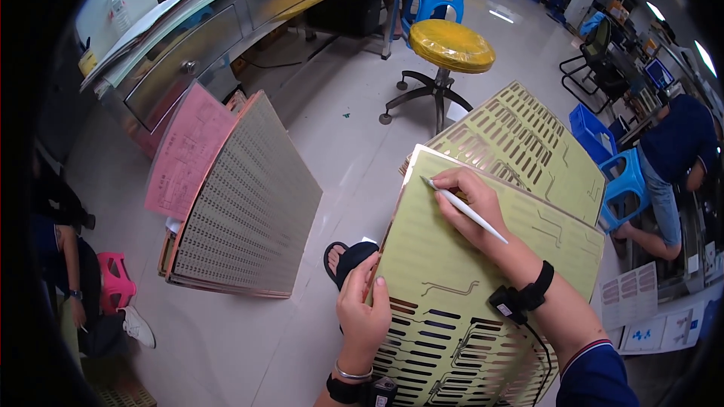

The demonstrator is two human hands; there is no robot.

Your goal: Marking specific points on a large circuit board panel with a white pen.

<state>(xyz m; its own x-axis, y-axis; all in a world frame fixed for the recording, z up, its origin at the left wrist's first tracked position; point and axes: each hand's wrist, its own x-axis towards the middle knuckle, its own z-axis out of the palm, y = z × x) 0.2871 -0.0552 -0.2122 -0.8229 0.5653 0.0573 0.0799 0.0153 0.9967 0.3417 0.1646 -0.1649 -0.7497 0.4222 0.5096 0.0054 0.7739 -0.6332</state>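
My right hand (469, 202) is closed round a white pen-shaped tool (473, 214). Its thin tip rests on or just over the upper left part of a yellow-green panel (452, 264) with dark slots and copper-coloured traces. With fingers partly curled, my left hand (363, 309) is at the panel's left edge, thumb on its face; the fingers behind the edge are partly hidden. Behind this panel leans a second yellow-green panel (520, 132) with rows of copper-coloured slots.
At the left stands a stack of grey perforated panels (249, 196) with a pink sheet (192, 147) against it. A yellow round stool (452, 45) is ahead, beyond it a blue stool (437, 6). One person (675, 143) sits at right, another (75, 279) at left.
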